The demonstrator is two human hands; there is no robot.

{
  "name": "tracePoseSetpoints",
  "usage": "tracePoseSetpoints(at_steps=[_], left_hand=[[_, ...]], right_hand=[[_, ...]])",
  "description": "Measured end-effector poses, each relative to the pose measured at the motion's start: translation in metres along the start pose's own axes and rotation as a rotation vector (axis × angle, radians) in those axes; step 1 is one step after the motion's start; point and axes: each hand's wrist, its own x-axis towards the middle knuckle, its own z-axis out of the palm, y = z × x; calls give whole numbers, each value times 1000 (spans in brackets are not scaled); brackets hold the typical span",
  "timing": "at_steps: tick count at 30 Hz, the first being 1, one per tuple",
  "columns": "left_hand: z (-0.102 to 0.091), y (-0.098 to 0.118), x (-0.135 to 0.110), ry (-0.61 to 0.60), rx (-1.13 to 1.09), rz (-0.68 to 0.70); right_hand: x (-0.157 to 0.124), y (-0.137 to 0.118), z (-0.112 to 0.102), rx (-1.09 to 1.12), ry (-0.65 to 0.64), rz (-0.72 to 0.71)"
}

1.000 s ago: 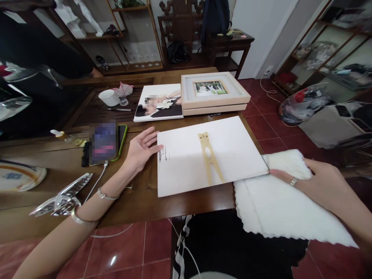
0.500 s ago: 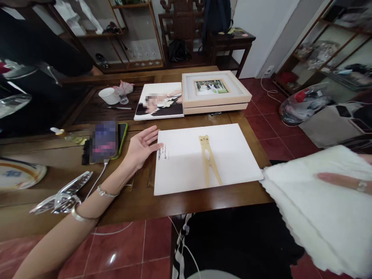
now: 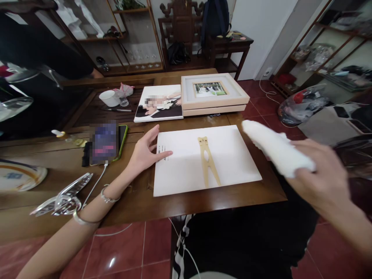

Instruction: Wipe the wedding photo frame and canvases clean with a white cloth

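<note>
A flat white board (image 3: 180,170) with small print at its left end lies on the wooden table. On it rests a pale yellow, fork-shaped piece with a cat-like head and an oval hole (image 3: 214,172). My left hand (image 3: 145,152) is at the board's left edge, its thumb over the printed corner and its fingers spread. Off the board's right side, my right hand (image 3: 325,174) grips a white cloth (image 3: 273,149), bunched into a thick fold and raised above the table edge. Some right-hand fingers are hidden behind the cloth.
Behind the board lie a photo panel (image 3: 162,112) and stacked light-wood frames (image 3: 244,93). To the left are a phone with a green case (image 3: 123,139), a dropper bottle (image 3: 71,138), a shiny metal ornament (image 3: 65,197) and a white cup (image 3: 109,97). A person's dark sleeve (image 3: 66,50) shows behind.
The white cloth, spread wide at the right edge before, is now bunched up and closer to the board, with my right hand brought inward. My left thumb has slid further onto the board.
</note>
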Motion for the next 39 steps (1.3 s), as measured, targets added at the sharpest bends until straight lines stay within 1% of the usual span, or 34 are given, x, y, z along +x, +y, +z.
tracePoseSetpoints(at_steps=[1, 2, 3, 5, 7, 10, 12, 15, 18, 20, 23, 24, 25, 26, 29, 31, 34, 39], left_hand=[[1, -1, -1, -14, 42, 19], [1, -2, -2, -24, 68, 31], [2, -4, -3, -35, 80, 37], [2, -6, -4, -60, 81, 46], [2, -6, -4, -78, 106, 69], [4, -1, -5, -98, 260, 133], [6, 5, -7, -147, 438, 175], [10, 9, -13, -270, 698, 224], [14, 9, -21, -303, 847, 271], [17, 10, -27, -305, 918, 279], [20, 12, -34, -328, 972, 285], [21, 12, -36, -332, 976, 289], [21, 13, -37, -336, 978, 291], [21, 13, -37, -339, 979, 292], [21, 11, -37, -348, 980, 295], [21, 10, -36, -353, 975, 301], [19, 8, -33, -360, 967, 305], [17, 4, -29, -376, 933, 312]], right_hand=[[6, -13, 13, 71, -15, -51], [10, -24, 23, 143, -64, -104], [13, -34, 32, 192, -150, -127], [15, -44, 44, 284, -276, -166], [16, -47, 53, 336, -324, -230], [16, -47, 62, 344, -300, -311], [17, -51, 66, 312, -285, -304], [19, -62, 66, 254, -285, -298], [25, -69, 61, 189, -274, -311], [33, -67, 58, 137, -191, -297], [50, -57, 58, 57, 11, -278], [56, -53, 60, 33, 39, -292], [62, -49, 64, 12, 29, -317], [67, -45, 69, 0, -19, -349], [80, -38, 87, 25, -259, -415], [85, -37, 99, 62, -365, -391], [90, -38, 112, 74, -412, -344], [94, -40, 120, 69, -406, -314]])
